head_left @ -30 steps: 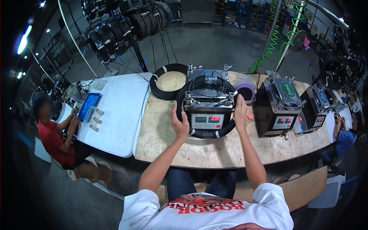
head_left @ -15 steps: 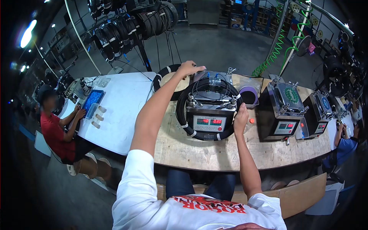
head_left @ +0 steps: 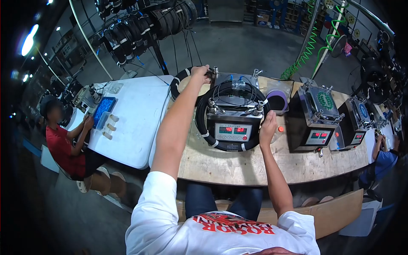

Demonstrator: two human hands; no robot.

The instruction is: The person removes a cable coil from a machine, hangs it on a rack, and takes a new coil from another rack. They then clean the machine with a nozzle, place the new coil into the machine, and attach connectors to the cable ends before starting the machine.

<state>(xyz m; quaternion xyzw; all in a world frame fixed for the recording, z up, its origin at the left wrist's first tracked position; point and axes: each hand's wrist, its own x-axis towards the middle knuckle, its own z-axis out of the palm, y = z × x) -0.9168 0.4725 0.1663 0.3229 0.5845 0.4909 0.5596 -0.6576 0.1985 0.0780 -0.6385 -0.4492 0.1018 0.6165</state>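
Observation:
A large black cable coil point(head_left: 203, 127) with white bands hangs around the front of a metal machine point(head_left: 233, 132) with a red digital display. My right hand point(head_left: 267, 126) is at the coil's right side, fingers close together against it. My left hand point(head_left: 200, 75) reaches to the far left of the machine, its fingers curled over the edge of a second black coil point(head_left: 174, 88); what they grip is partly hidden. Thin black cable loops and a clear bundle with blue ends point(head_left: 239, 85) lie on top of the machine.
Two similar machines point(head_left: 312, 138) point(head_left: 356, 138) stand to the right on the wooden table point(head_left: 212, 170). A purple-rimmed container point(head_left: 277, 102) sits between. On the left, a person in red point(head_left: 63, 146) works by a blue tray point(head_left: 104, 108) at the white table point(head_left: 131, 123). Green air hoses point(head_left: 304, 57) hang behind.
My left hand has moved slightly left and down, its fingers now curled instead of stretched out. My right hand stays at the coil. The view has shifted slightly.

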